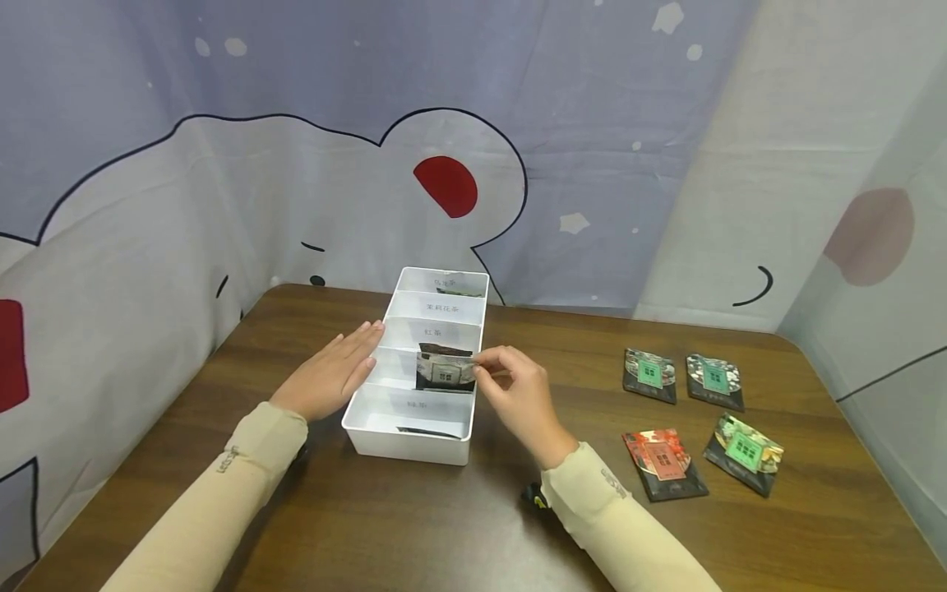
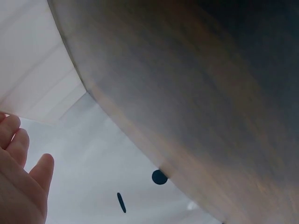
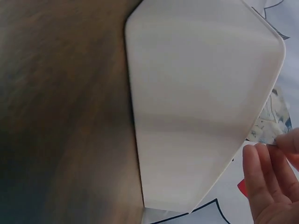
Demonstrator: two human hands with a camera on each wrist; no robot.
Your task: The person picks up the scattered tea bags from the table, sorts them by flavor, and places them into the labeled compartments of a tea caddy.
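Observation:
A long white divided box (image 1: 414,446) with Chinese labels on its compartments stands on the table. My right hand (image 1: 521,403) pinches the right edge of a dark tea sachet (image 1: 445,376) between thumb and forefinger, over a compartment nearer the front. The same sachet (image 3: 271,119) shows past the box rim in the right wrist view. Just behind it the dark top of another sachet (image 1: 445,349) shows. My left hand (image 1: 333,374) lies with straight fingers along the box's left rim, holding nothing. Its fingers (image 2: 17,144) are right by the box wall in the left wrist view.
Several sachets lie to the right on the brown table (image 1: 562,526): a red one (image 1: 666,464), a green-labelled one (image 1: 746,452) and others behind. A green-edged packet (image 1: 460,292) sits in the box's rear compartment, a dark one (image 1: 427,432) in the front. A patterned curtain (image 1: 592,148) hangs behind.

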